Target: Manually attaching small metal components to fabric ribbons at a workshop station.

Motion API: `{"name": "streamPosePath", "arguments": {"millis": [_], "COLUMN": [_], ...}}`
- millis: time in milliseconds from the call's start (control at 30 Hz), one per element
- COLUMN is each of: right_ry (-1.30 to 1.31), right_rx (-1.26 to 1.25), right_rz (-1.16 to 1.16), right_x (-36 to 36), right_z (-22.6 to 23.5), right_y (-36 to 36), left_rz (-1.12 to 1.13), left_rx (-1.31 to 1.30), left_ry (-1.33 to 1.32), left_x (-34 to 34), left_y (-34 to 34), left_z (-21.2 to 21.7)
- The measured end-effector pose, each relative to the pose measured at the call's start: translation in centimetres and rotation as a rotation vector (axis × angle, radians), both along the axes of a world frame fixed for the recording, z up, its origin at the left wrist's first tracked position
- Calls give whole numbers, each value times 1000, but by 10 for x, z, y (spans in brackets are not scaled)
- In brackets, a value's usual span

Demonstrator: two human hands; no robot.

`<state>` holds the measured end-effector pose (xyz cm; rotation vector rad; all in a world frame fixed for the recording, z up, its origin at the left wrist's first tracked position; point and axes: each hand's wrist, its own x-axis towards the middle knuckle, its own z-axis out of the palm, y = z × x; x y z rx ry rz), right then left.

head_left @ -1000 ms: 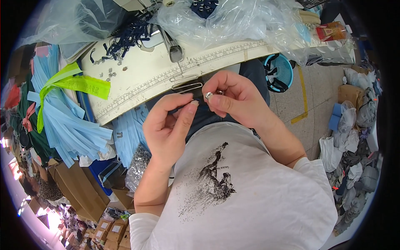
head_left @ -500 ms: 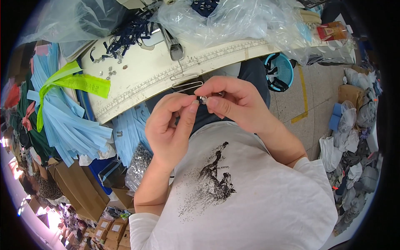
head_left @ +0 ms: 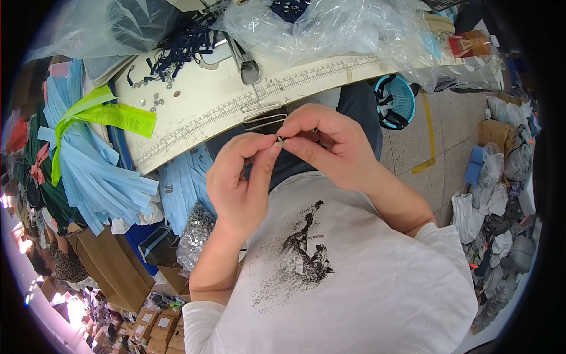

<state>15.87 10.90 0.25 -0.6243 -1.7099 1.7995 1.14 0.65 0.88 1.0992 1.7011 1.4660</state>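
Just past the table's near edge, above my lap, my left hand [head_left: 240, 174] and my right hand [head_left: 337, 144] meet at the fingertips. Thumb and index finger of each are pinched on one small metal piece [head_left: 280, 139], mostly covered by the fingers, so its kind cannot be made out. Right beyond the hands, a bent wire frame [head_left: 264, 121] juts from the white table [head_left: 218, 106] marked with a ruler scale. Several loose small metal bits [head_left: 156, 104] lie on the tabletop, near a heap of navy cords [head_left: 184, 50].
A metal tool [head_left: 249, 72] lies behind the wire frame, with clear plastic sheeting [head_left: 330, 32] farther back. Light blue strips [head_left: 97, 171] and a lime-green band [head_left: 127, 120] hang at the left. A blue basket [head_left: 396, 103] stands on the floor at the right.
The fingertips have drawn closer together, with the right fingers shifting slightly left. The shiny piece that showed between them is now mostly covered.
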Motion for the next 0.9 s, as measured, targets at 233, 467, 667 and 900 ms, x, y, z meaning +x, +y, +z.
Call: {"name": "streamPosePath", "arguments": {"millis": [233, 467, 667, 900], "right_ry": [146, 91, 87, 82], "right_rx": [-337, -540, -505, -289], "right_rz": [11, 48, 38, -4], "right_x": [-1, 3, 1, -1], "right_z": [-6, -5, -6, -11], "right_y": [0, 10, 7, 3], "left_rz": [-25, -161, -91, -96], "left_rx": [17, 195, 152, 164], "left_ry": [-38, 392, 422, 620], "left_x": [-1, -9, -6, -6], "left_y": [-1, 10, 10, 9], "left_z": [-6, -6, -3, -2]}}
